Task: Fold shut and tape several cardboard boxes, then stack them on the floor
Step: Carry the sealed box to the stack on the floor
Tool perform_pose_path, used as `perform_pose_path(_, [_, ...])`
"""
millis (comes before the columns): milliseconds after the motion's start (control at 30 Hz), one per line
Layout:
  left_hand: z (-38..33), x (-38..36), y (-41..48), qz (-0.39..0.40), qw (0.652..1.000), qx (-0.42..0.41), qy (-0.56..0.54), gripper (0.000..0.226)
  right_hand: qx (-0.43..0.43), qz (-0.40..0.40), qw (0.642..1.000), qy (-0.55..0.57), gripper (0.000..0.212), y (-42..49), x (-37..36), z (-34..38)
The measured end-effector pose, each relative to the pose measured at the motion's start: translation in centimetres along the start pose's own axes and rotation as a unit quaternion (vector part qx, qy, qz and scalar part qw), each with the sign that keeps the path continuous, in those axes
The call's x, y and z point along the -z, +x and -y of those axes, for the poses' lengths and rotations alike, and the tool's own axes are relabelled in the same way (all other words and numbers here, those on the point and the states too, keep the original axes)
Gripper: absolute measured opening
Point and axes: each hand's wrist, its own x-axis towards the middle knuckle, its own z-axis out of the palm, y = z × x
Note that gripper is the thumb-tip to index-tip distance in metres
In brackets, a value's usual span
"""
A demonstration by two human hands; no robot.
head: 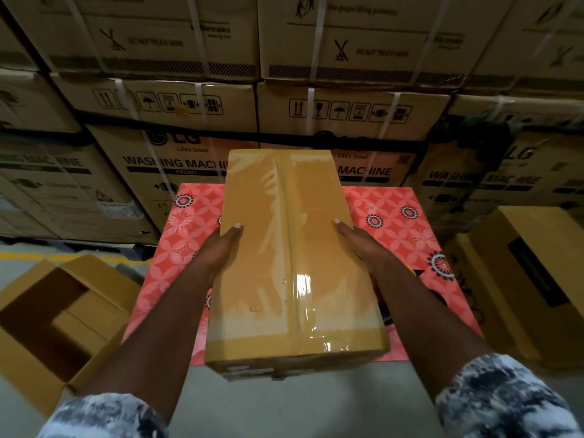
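Left hand (218, 252), right hand (360, 245), clasping taped box (284, 216)

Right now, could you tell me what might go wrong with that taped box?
The left hand and right hand hold the taped brown cardboard box by its sides, thumbs on its glossy top: the grip might slip. The open brown cardboard box on the floor, left, could trip you.

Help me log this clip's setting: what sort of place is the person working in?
Probably a warehouse or appliance stockroom: strapped washing-machine cartons stacked high behind, a bare grey floor, and a taped box held at a cloth-covered table.
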Motion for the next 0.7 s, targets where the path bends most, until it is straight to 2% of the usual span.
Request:
perform_pose_path(200, [-0.7, 1.4, -0.7, 0.026, 1.000, -0.003, -0.005, 0.051, -0.011, -0.001, 1.000, 0.011, 0.056, -2.1, -0.9, 0.6])
perform_pose_path(333, [-0.7, 2.6, -1.4, 0.027, 1.000, 0.001, -0.009, 0.052, -0.028, -0.011, 1.000, 0.005, 0.065, -2.9, -1.3, 0.6])
perform_pose_path(467, [-0.4, 3.2, -2.5, 0.015, 1.000, -0.004, -0.014, 0.050, -0.026, -0.027, 0.999, 0.003, 0.088, -3.9, -1.8, 0.0])
perform_pose_path(567, [-0.1, 3.9, -3.5, 0.022, 0.999, -0.007, -0.025, 0.052, -0.010, -0.034, 0.999, 0.004, 0.060, -5.8, -2.3, 0.4])
perform_pose_path(700, [-0.1, 4.1, -4.6, 0.016, 0.999, -0.019, -0.034, 0.055, -0.016, -0.044, 0.999, 0.003, 0.051, -7.4, -2.0, 0.5])
